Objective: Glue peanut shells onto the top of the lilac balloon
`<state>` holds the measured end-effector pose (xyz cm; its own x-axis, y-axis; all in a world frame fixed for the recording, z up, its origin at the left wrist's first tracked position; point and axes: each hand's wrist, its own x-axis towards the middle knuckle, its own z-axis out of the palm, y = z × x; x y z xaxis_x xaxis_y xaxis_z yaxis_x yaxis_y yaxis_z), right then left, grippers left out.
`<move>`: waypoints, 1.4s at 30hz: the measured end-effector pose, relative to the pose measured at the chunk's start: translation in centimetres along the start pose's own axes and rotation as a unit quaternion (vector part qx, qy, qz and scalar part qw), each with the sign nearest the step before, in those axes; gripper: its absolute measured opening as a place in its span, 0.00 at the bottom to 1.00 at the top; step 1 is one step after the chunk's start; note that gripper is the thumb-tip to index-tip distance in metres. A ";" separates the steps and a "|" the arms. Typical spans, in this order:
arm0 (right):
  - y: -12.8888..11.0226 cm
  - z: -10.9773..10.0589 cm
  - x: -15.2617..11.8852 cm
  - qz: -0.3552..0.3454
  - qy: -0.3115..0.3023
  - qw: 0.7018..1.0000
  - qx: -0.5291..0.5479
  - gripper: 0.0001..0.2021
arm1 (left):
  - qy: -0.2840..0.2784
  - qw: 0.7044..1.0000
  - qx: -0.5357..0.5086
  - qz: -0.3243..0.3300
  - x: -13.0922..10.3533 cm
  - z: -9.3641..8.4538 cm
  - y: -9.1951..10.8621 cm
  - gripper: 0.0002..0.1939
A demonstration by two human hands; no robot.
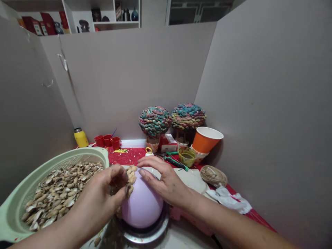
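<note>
Two bare hands work over a lilac balloon (142,204) that sits in a metal bowl (145,235) at the near edge. On its upper left, the left hand (103,193) has its fingertips pinched on pale shell pieces (131,176) stuck to the balloon, while the right hand (166,181) lies flat and spread on the balloon's top, gripping nothing. Just left, a green strainer basket (15,204) holds a heap of shells. Beyond the hands lie a green-handled tool (176,163), a small glue pot (187,156) and an orange paper cup (206,140). Farthest back, against the partition, stand two colourful shell-covered balls (155,121) and three red cups (107,141).
</note>
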<state>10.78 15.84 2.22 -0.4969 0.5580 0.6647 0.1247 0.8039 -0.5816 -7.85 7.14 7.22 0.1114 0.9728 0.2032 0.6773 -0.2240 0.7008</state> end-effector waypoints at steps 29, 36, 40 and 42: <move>0.5 0.7 -1.0 0.045 -0.009 0.999 0.025 0.05 | 0.006 0.994 0.097 0.053 -0.3 0.7 -0.2 0.05; -0.2 0.6 -0.9 0.016 0.020 0.999 0.020 0.07 | 0.023 0.994 0.075 0.080 -0.8 1.1 -0.3 0.05; -0.9 0.7 -1.0 -0.045 0.029 0.998 0.023 0.08 | 0.038 0.995 0.043 0.076 -1.0 1.2 -0.7 0.05; -1.1 0.8 -1.0 -0.080 0.013 0.997 0.016 0.09 | 0.047 0.997 0.012 0.067 -1.1 1.3 -1.0 0.07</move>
<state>10.45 14.21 1.78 -0.4860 0.4280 0.7620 0.0180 0.8766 -0.4809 -7.72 6.32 5.42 0.1347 0.9239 0.3583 0.6782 -0.3496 0.6465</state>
